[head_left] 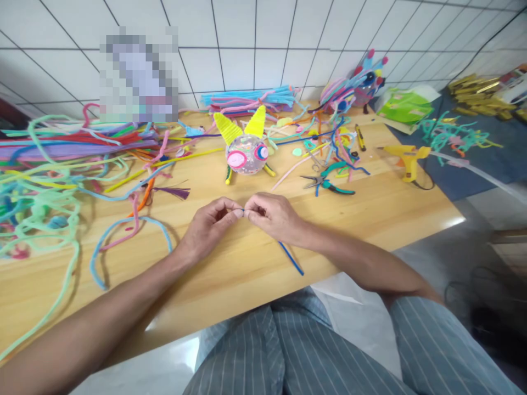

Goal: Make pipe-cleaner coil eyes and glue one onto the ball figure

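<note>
Fingertips of both hands meet over the wooden table, pinching a dark blue pipe cleaner (291, 258). My left hand (214, 222) grips its short end between thumb and forefinger. Close beside it, my right hand (272, 216) is closed on the same strip, whose longer tail comes out below the palm and slants toward the table's front edge. Most of the strip between is hidden by the right hand. Just beyond the hands stands a clear round craft creature (249, 159) with yellow ears, pink and blue eyes and small dark legs with yellow tips.
Pliers (329, 182) with teal handles and a yellow glue gun (407, 159) lie to the right, near a yellow utility knife (360, 137). Tangled pipe cleaners (41, 203) cover the left side. Bundled pipe cleaners (251, 99) lie along the tiled wall (275, 66).
</note>
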A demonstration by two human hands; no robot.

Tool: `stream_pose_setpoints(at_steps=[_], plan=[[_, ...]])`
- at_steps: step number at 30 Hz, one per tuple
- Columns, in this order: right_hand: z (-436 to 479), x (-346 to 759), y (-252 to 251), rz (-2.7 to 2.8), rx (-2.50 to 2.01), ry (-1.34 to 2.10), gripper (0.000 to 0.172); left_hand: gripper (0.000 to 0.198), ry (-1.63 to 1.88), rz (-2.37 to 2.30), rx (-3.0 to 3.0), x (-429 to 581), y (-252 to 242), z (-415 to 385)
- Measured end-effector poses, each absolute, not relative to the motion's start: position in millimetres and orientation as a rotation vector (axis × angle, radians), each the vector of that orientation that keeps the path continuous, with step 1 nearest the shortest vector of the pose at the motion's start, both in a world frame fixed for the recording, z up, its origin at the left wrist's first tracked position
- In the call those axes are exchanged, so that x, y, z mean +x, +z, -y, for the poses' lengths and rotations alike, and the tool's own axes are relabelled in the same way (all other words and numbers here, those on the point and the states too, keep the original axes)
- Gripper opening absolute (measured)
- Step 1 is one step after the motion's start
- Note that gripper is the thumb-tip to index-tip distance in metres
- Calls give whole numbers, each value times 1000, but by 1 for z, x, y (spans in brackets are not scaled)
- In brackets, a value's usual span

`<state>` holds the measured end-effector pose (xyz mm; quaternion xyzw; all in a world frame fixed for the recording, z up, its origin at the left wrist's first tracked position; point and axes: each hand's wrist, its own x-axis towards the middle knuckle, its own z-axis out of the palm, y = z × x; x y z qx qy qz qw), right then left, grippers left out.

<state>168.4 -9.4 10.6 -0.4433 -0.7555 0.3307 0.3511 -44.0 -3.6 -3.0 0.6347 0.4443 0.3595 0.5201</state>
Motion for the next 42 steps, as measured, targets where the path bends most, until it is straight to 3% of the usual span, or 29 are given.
stream_pose_setpoints(at_steps=[3, 15, 21, 30, 42], plan=[[8, 169, 8, 2005, -1149, 816, 9, 26, 842, -1087, 1591, -46, -2, 3], [15, 155, 8, 1601, -1203, 1179, 16, 33, 1033, -1186, 1281, -29, -4, 20], [12, 154, 5, 1611, -1196, 1092, 11, 34, 1023, -1134, 1172, -26, -5, 18], [7, 167, 10, 1937, -1178, 755, 5, 31, 925, -1089, 1552, -40, -2, 3], [8, 159, 6, 1549, -1236, 1191, 17, 41, 1030, -1120, 1038, -25, 1, 15]])
